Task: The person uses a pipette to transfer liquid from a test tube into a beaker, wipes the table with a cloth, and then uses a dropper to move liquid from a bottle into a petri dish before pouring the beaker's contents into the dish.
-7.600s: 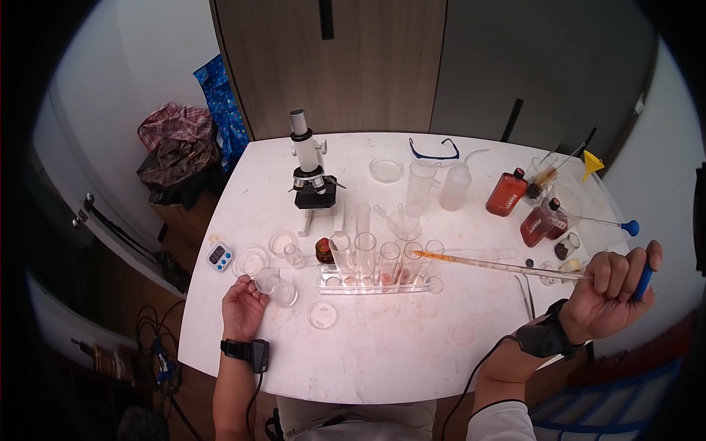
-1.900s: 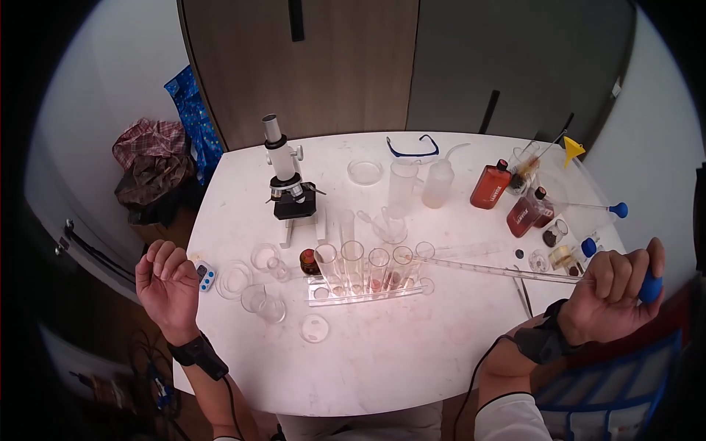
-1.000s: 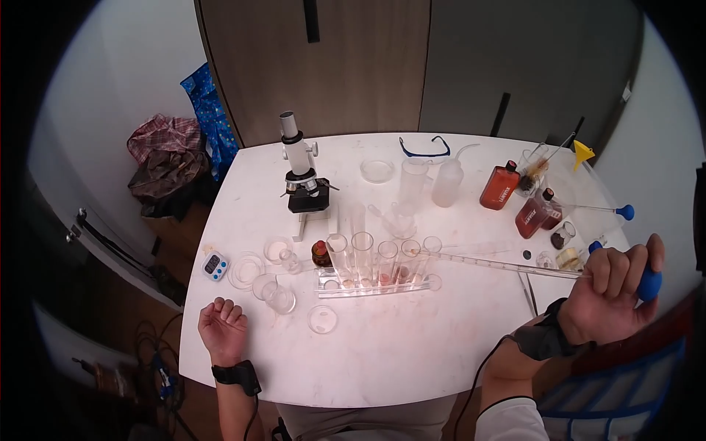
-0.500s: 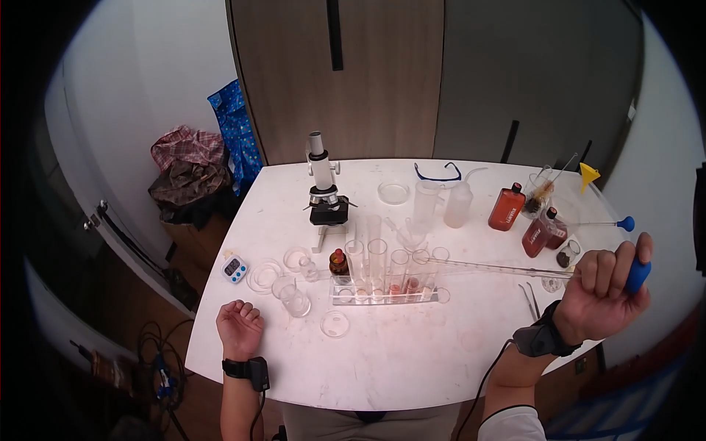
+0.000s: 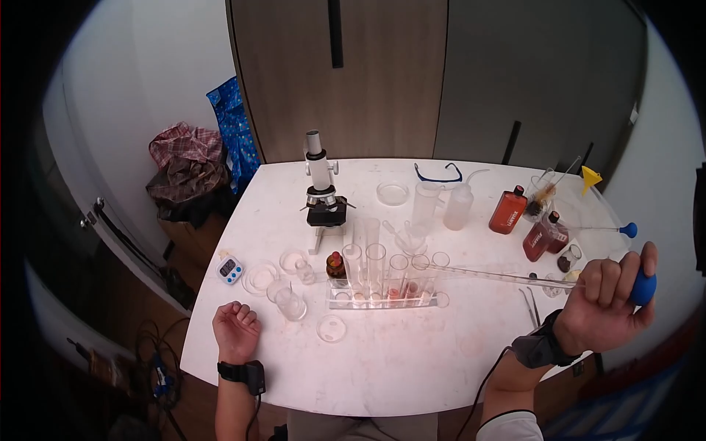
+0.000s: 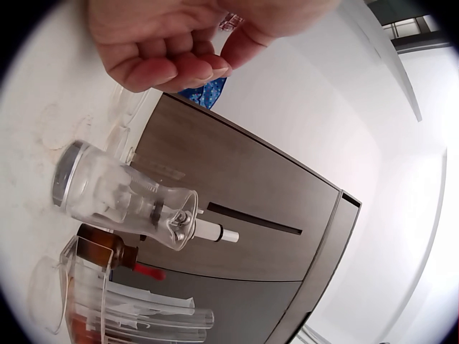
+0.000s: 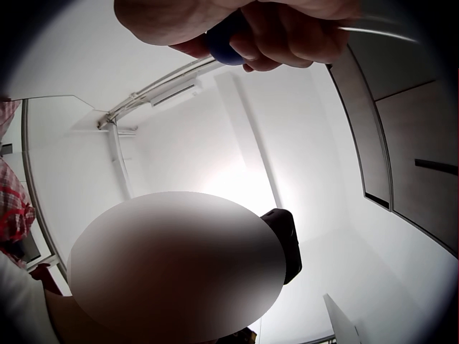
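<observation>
A: Quick, what's changed?
B: Pipette contents. A few seconds back there's orange liquid along the long clear glass pipette (image 5: 507,275); now it looks mostly colourless. The round blue bulb (image 5: 644,289) looks fuller too. My read: the coloured load is out and the squeeze is eased.
A: Where's the pipette?
B: Slanting across the right half of the white worktop (image 5: 412,375). Tip is by the mouths of the two rightmost clear test tubes (image 5: 376,259) in the clear plastic rack (image 5: 386,304). Inside one or just behind, can't tell.
A: Right hand?
B: Right hand (image 5: 601,309) is raised at the right edge, fingers curled round the pipette's top end, bulb by the thumb. Forearm comes up from the lower right.
A: Left?
B: Left hand (image 5: 235,329) was up near the white timer (image 5: 230,270) two seconds ago; now it's lower, at the near left. Fingers loosely curled, nothing held. Nearest thing is the small clear glass beaker (image 5: 292,309), apart from it. Whether it rests on the worktop, can't tell. Probably idle; the right does the work.
</observation>
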Tool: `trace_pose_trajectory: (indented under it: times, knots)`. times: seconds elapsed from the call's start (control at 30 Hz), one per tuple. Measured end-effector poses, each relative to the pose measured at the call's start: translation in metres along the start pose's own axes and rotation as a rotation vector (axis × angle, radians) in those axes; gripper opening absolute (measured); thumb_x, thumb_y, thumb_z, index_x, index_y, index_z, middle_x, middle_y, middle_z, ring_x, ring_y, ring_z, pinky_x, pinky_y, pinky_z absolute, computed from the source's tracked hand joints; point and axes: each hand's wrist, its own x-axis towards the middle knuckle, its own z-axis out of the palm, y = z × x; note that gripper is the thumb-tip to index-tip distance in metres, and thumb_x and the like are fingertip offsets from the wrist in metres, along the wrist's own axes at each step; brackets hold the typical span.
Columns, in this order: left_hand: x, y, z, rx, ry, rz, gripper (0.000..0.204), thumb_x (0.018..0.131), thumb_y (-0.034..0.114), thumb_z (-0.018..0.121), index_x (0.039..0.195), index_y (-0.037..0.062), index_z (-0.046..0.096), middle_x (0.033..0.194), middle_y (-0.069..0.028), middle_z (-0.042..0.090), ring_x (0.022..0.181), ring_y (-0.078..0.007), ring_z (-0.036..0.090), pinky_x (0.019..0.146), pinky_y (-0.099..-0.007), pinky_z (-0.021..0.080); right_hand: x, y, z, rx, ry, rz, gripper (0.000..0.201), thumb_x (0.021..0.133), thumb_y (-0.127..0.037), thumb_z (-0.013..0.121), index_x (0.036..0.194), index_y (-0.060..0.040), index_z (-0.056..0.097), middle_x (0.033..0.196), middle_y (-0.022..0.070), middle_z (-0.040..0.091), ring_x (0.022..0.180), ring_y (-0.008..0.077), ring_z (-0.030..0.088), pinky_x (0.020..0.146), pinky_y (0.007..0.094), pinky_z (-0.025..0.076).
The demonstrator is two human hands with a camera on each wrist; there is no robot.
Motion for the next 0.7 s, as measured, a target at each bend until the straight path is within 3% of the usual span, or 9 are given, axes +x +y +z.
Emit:
trace_pose_trajectory:
  times: [0.17, 0.33, 0.7]
  knots:
    - [0.001, -0.003, 0.003, 0.033, -0.019, 0.016, 0.018, 0.090, 0.020, 0.048, 0.074, 0.0103, 0.050, 0.063, -0.0005, 0.047, 0.057, -0.0137, 0.045, 0.057, -0.0285, 0.039, 0.001, -0.011, 0.000, 0.001, 0.030, -0.028, 0.029, 0.090, -0.026, 0.060, 0.103, -0.0105, 0.038, 0.057, -0.0025, 0.036, 0.040, 0.0045, 0.023, 0.039, 0.0225, 0.017]
    - [0.002, -0.007, 0.005, 0.073, -0.044, 0.015, 0.020, 0.091, 0.020, 0.046, 0.076, 0.0093, 0.052, 0.063, -0.0009, 0.048, 0.059, -0.0133, 0.046, 0.059, -0.0288, 0.042, 0.002, -0.007, 0.007, 0.045, -0.054, 0.006, 0.023, 0.088, -0.020, 0.054, 0.102, -0.0091, 0.039, 0.057, -0.0021, 0.035, 0.042, 0.0047, 0.025, 0.042, 0.0225, 0.020]
    - [0.009, -0.008, -0.005, 0.005, -0.033, 0.022, 0.007, 0.082, 0.010, 0.046, 0.080, 0.0083, 0.053, 0.068, -0.0016, 0.051, 0.065, -0.0148, 0.049, 0.067, -0.0305, 0.045, -0.001, 0.001, 0.005, 0.011, -0.035, -0.004, 0.024, 0.090, -0.019, 0.057, 0.102, -0.0106, 0.039, 0.056, -0.0022, 0.038, 0.041, 0.0032, 0.027, 0.039, 0.0205, 0.020]
